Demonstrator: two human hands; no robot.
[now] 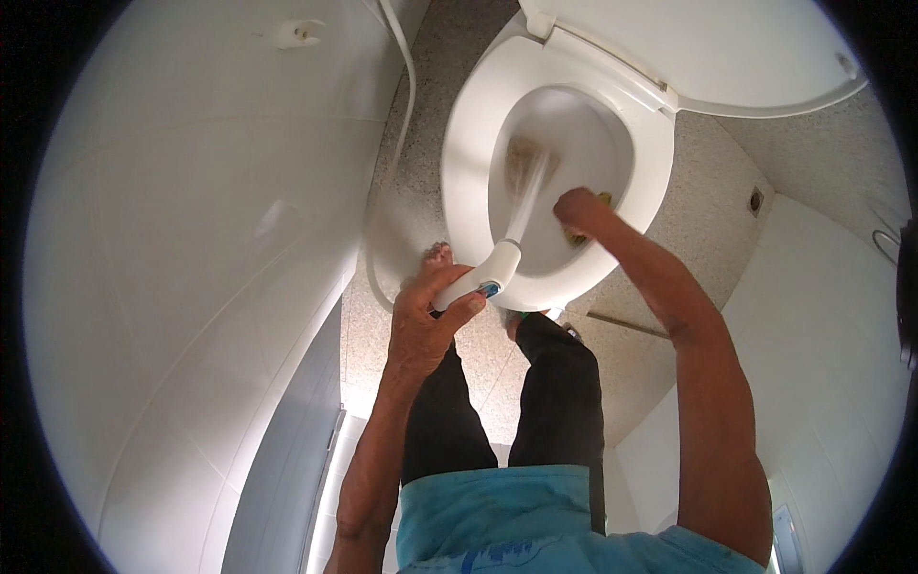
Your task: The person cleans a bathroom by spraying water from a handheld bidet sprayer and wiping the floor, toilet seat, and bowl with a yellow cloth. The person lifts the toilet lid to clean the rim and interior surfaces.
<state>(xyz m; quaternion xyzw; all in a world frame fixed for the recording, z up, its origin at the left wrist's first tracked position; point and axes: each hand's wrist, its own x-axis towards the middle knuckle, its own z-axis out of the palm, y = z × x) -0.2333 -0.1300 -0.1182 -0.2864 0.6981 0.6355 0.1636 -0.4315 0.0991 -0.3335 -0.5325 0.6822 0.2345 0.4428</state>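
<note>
My left hand (427,320) is closed round a white handheld spray head (495,272), with the thumb at its blue-tinted lever. A jet of water (532,196) runs from the nozzle into the bowl of a white toilet (463,158), toward brownish water at its bottom. Inside the bowl's right side, my right hand (579,208) is in a closed grip on a yellow-green sponge (576,236), pressed at or near the inner wall. Only the sponge's edges show around the hand; most of its fingers are hidden.
The toilet's lid (765,53) is raised behind the seat. A white hose (408,115) hangs along the left tiled wall, below a small wall holder (298,34). A floor drain (755,201) lies to the right. A grey door (277,478) is at the lower left.
</note>
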